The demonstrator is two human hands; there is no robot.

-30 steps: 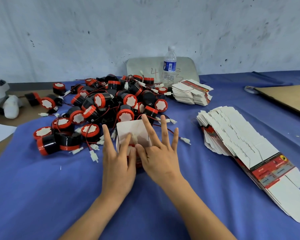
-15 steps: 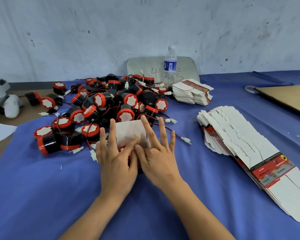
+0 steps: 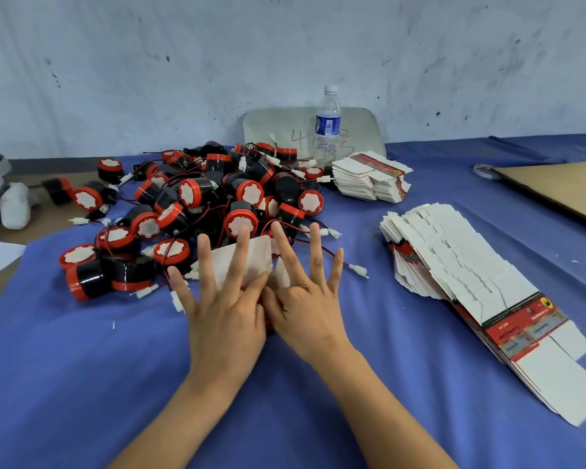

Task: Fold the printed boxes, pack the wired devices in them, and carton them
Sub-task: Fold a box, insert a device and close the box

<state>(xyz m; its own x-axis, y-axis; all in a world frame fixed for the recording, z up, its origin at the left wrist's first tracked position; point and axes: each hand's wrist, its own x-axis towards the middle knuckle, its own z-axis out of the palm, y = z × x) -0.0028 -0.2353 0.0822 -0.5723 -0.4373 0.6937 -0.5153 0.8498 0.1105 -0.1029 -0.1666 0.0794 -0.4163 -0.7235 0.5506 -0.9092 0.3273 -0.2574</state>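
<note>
I get even, fairly bright, soft light from overhead. Shadows on the blue-covered bench (image 3: 82, 384) are faint, with just a dim patch under the left hand (image 3: 224, 319) and right hand (image 3: 305, 313). Small highlights glint on the glossy black wired devices (image 3: 92, 277) and the water bottle (image 3: 327, 123). The white box flap (image 3: 251, 258) behind the fingers is motion-blurred. The wide lens stretches the stack of flat boxes (image 3: 487, 299) toward the right corner, and detail softens at the edges.
</note>
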